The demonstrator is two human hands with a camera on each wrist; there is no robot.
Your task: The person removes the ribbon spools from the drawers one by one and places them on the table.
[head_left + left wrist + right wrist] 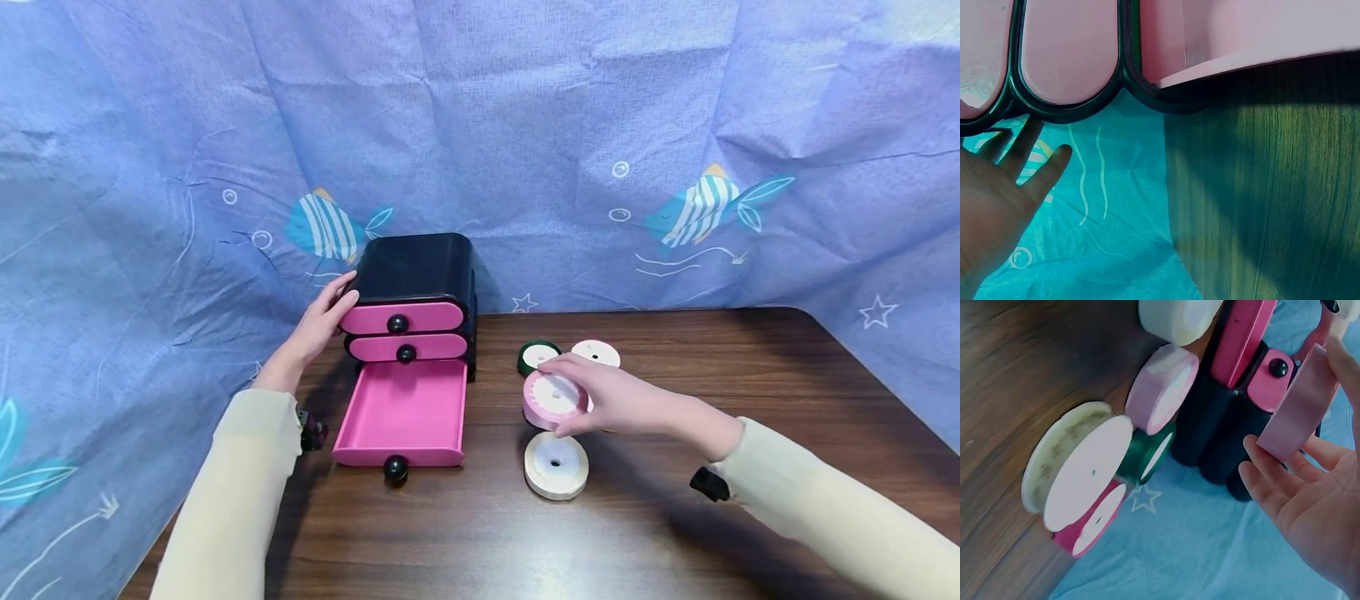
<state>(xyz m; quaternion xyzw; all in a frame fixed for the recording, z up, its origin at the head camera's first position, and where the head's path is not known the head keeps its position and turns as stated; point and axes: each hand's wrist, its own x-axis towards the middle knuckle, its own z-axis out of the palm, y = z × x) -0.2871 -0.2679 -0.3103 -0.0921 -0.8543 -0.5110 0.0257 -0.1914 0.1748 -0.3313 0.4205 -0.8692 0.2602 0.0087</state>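
My right hand (618, 398) pinches a pink ribbon roll (1297, 406) by its edges, between thumb and fingers. Under it in the head view, other rolls stand on the table, among them a cream roll (557, 479) just in front. My left hand (311, 329) rests against the left side of a small black cabinet (416, 267), with its fingers extended in the left wrist view. The cabinet's bottom pink drawer (408, 408) is pulled out, with nothing in it. Its two upper drawers (401, 318) are closed.
Behind the held roll are a green roll (1147, 453), a large white-faced spool (1091, 475), a deep pink roll (1091, 528) and another pink roll (1163, 390). A blue fish-print cloth (525, 167) hangs behind the brown wooden table (720, 358).
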